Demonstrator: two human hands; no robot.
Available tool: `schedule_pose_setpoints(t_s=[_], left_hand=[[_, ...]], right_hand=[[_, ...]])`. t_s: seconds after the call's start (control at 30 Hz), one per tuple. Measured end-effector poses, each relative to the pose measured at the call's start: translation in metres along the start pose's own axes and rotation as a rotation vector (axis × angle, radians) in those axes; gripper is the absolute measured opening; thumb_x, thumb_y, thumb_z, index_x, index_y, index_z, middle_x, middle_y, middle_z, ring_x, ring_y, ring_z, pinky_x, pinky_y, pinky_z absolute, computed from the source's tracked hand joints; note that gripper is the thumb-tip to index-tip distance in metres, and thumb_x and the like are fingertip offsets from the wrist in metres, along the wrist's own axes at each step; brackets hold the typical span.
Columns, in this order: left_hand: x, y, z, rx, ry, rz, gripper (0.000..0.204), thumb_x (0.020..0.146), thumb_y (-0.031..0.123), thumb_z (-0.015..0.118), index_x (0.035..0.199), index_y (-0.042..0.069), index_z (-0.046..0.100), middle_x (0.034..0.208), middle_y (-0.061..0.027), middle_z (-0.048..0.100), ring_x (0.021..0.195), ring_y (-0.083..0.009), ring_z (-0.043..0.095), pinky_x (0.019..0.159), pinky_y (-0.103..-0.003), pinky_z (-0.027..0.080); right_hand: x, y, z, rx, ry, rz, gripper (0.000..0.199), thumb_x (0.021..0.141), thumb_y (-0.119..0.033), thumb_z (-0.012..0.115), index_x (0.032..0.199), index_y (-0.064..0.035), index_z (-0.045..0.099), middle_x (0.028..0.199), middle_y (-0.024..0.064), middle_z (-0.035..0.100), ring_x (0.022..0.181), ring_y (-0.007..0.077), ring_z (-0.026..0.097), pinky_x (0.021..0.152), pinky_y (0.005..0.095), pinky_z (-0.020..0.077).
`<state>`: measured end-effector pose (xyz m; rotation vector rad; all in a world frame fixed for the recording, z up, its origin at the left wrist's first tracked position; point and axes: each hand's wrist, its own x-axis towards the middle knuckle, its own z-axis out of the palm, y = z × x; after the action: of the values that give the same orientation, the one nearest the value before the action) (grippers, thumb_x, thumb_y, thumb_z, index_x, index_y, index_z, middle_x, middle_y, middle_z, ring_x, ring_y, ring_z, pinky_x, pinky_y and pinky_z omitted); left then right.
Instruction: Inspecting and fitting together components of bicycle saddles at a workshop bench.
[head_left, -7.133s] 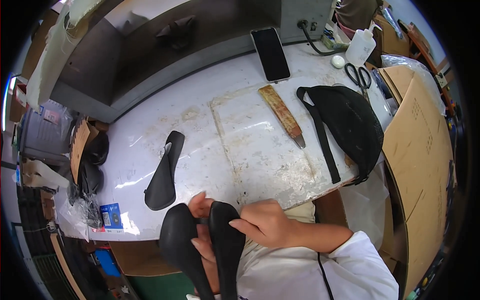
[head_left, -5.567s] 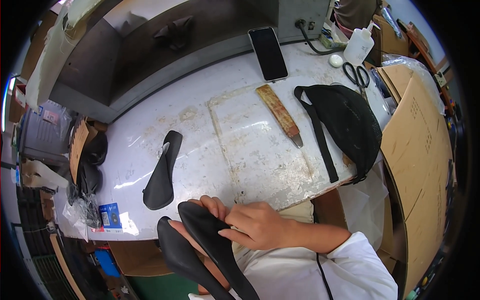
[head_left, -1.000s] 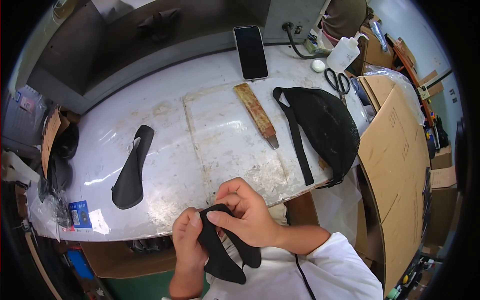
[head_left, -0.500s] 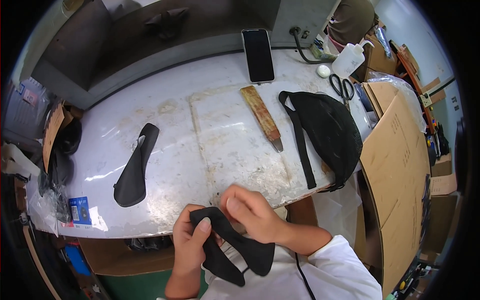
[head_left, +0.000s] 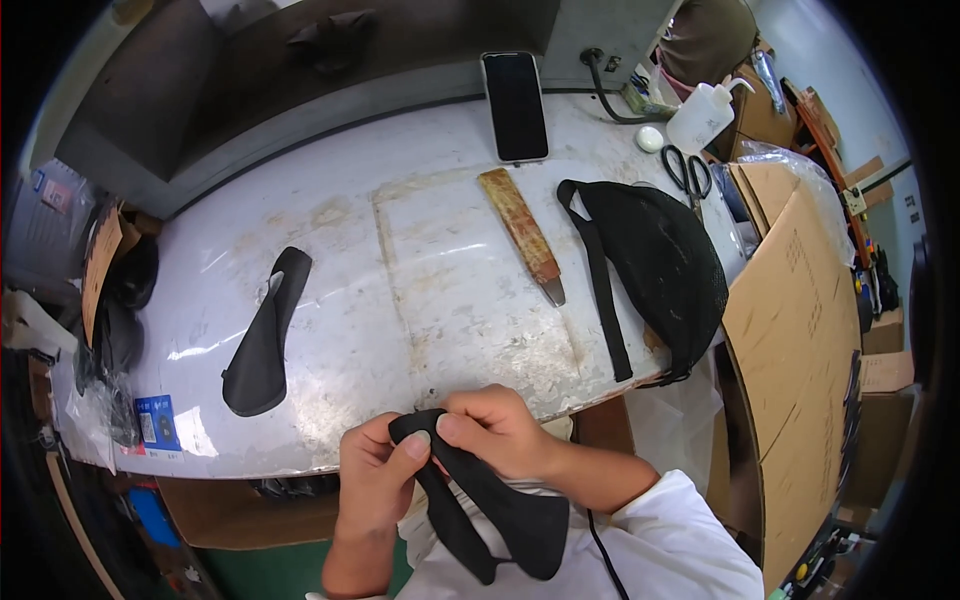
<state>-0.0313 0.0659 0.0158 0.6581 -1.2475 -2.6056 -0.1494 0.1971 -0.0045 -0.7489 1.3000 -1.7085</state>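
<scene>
Just over the table's near edge, a black shoe upper (head_left: 510,510) hangs in a U shape from both hands, its two wider ends dropping toward my lap. At its narrow curved end, my left hand (head_left: 375,465) pinches the material with the thumb on top. Close beside that thumb, my right hand (head_left: 500,435) also has its thumb pressed on the strip, its other fingers curled behind and partly hidden. A second black shoe upper (head_left: 262,345) lies on the left part of the white table (head_left: 340,370), away from both hands.
A knife with a tape-wrapped handle (head_left: 518,222) lies mid-table, beside a black mesh bag (head_left: 655,270). Behind are a phone (head_left: 516,108), black scissors (head_left: 687,172), a small round white item (head_left: 649,139) and a white squeeze bottle (head_left: 700,116). Cardboard (head_left: 790,330) flanks the right side.
My right hand, raised off the upper before, has come down and now pinches it beside my left thumb. The hanging ends have swung a little to the right and downward.
</scene>
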Motion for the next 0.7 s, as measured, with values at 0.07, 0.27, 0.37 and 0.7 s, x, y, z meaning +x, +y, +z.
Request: schedule_pose_setpoints(t_s=[0.07, 0.27, 0.37, 0.7], left_hand=[[0.003, 0.003, 0.003, -0.001, -0.008, 0.011, 0.015, 0.091, 0.009, 0.065, 0.094, -0.005, 0.061, 0.082, -0.0126, 0.068, 0.070, -0.0173, 0.065, 0.067, -0.031, 0.055], [0.022, 0.072, 0.031, 0.188, -0.053, -0.052, 0.010, 0.089, 0.001, 0.064, 0.097, -0.003, 0.061, 0.091, -0.0068, 0.065, 0.079, -0.0121, 0.063, 0.069, -0.027, 0.052], [0.053, 0.120, 0.041, 0.863, -0.033, 0.706, 0.022, 0.081, -0.001, 0.070, 0.102, -0.006, 0.062, 0.091, -0.0085, 0.063, 0.076, -0.0120, 0.059, 0.071, -0.025, 0.048], [0.229, 0.236, -0.016, 1.600, 0.212, 1.810, 0.024, 0.079, -0.010, 0.069, 0.103, -0.006, 0.066, 0.098, -0.0184, 0.070, 0.089, -0.0299, 0.068, 0.083, -0.032, 0.053]], right_hand=[[-0.004, -0.002, -0.005, 0.125, 0.025, 0.053, 0.035, 0.103, -0.030, 0.047, 0.084, -0.0030, 0.058, 0.068, -0.0017, 0.051, 0.061, 0.0068, 0.044, 0.055, 0.0227, 0.0362], [-0.038, 0.000, -0.056, -0.060, 0.338, -0.137, 0.036, 0.104, -0.030, 0.040, 0.095, -0.0006, 0.058, 0.071, 0.0017, 0.053, 0.065, 0.0075, 0.047, 0.059, 0.0231, 0.0386], [-0.047, 0.003, -0.071, -0.128, 0.466, -0.166, 0.032, 0.104, -0.026, 0.042, 0.095, -0.0002, 0.058, 0.070, 0.0028, 0.054, 0.062, 0.0078, 0.048, 0.057, 0.0236, 0.0397], [-0.053, 0.017, -0.078, -0.367, 0.465, -0.312, 0.014, 0.093, -0.010, 0.055, 0.091, 0.0018, 0.061, 0.070, 0.0094, 0.061, 0.058, 0.0177, 0.056, 0.056, 0.0299, 0.0449]])
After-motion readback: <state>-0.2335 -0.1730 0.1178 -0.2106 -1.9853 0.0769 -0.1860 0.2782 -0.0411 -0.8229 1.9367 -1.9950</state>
